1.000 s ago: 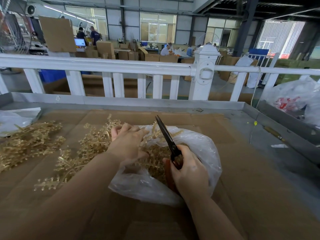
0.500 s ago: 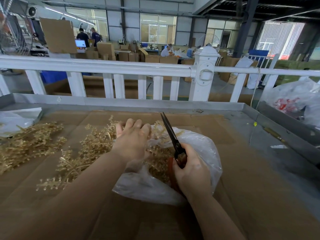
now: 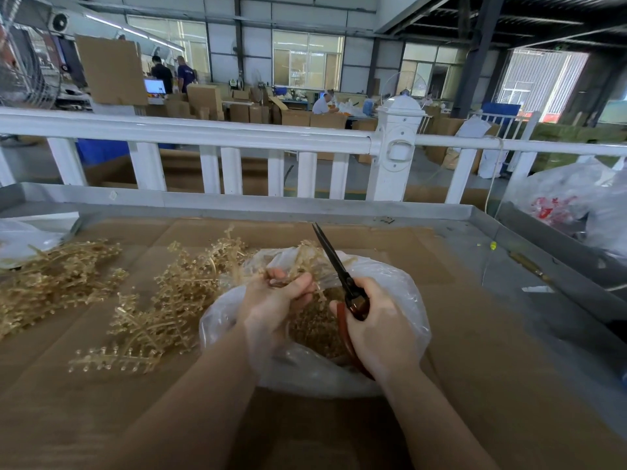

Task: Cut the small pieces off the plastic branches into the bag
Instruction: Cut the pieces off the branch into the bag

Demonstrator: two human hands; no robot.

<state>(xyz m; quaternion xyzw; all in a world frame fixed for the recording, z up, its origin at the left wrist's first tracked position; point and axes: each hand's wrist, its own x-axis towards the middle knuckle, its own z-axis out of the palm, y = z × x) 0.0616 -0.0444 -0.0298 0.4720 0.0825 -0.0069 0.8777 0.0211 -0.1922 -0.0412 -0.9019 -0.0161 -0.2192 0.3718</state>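
A clear plastic bag [image 3: 400, 293] lies open on the cardboard-covered table [image 3: 475, 368], with small golden cut pieces [image 3: 315, 330] inside. My left hand [image 3: 274, 300] is closed around a golden plastic branch [image 3: 305, 259] held over the bag's mouth. My right hand [image 3: 376, 323] grips red-handled scissors [image 3: 336, 262], blades together and pointing up and away, just right of the branch. More golden branches [image 3: 163, 300] lie left of the bag, and another heap of branches [image 3: 54, 279] sits at the far left.
A metal rim [image 3: 271, 205] edges the table, with a white railing [image 3: 203, 134] behind it. White plastic bags [image 3: 20, 239] lie at the far left, and filled bags [image 3: 576, 198] at the right. People work among cardboard boxes in the background.
My left hand turned from palm-down on the branches to a fist holding one branch over the bag. The scissors shifted slightly right; the bag's near edge now shows in front of my left wrist.
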